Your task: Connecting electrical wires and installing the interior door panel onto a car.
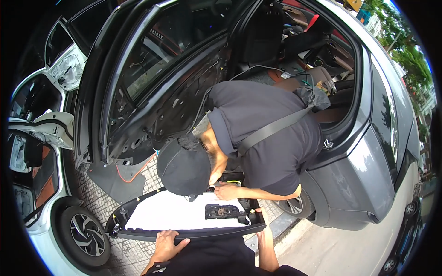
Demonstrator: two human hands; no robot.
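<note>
A car door trim panel (216, 235) lies in front of me with its inner side up. White padding (165, 212) covers most of that side, and a black module (223, 211) shows through a cut-out in it. My left hand (168, 245) grips the near edge, thumb stretched along it. At the right end, my right hand (264, 228) is wrapped round the corner, its fingers partly hidden. A co-worker in a dark cap (184, 164) bends over the far edge. The co-worker's hand (226, 191) works there at a small part I cannot make out.
A grey car (350, 184) stands open behind the co-worker, its bare door frame (170, 99) at the left. An orange cable (131, 177) hangs down to the paving (142, 253). To the left stands a white car with a wheel (87, 237) close by.
</note>
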